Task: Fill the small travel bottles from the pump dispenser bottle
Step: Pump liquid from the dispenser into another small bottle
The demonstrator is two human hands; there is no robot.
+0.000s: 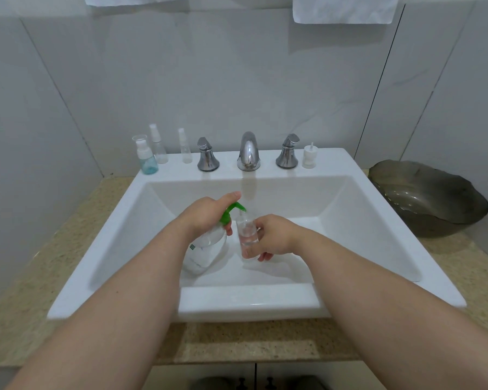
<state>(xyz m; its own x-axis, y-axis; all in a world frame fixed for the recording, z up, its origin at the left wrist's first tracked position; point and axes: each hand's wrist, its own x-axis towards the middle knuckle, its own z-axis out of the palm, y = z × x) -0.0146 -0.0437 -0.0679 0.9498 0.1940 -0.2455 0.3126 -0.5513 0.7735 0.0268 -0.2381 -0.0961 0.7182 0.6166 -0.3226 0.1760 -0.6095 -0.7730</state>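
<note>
A person works over a white sink [141,235] set in a speckled beige counter [26,277]. On the sink's back ledge, far left, stands a capped travel bottle [148,160] partly filled with blue liquid, an upturned clear cup over its cap. Just beside it are two clear spray bottles [158,147] [185,150], both upright.

Next come the left tap handle [207,156] and, over the basin, the left hand [206,212]. Its fingers are curled round the neck of the pump dispenser bottle [206,249] and one finger lies along the top of the green pump head [231,211]. The clear dispenser is tilted, its base down in the basin.

The pump's nozzle meets the open mouth of a small clear travel bottle [247,235], held upright in front of the chrome spout [248,152]. A little clear liquid shows in its lower part. The right hand [271,236] grips this bottle from the right, fingers wrapped round its lower body.

Beyond the right tap handle [287,153], a white pump cap [309,157] stands on the ledge. A dark scalloped bowl [428,198] sits on the counter at far right.
</note>
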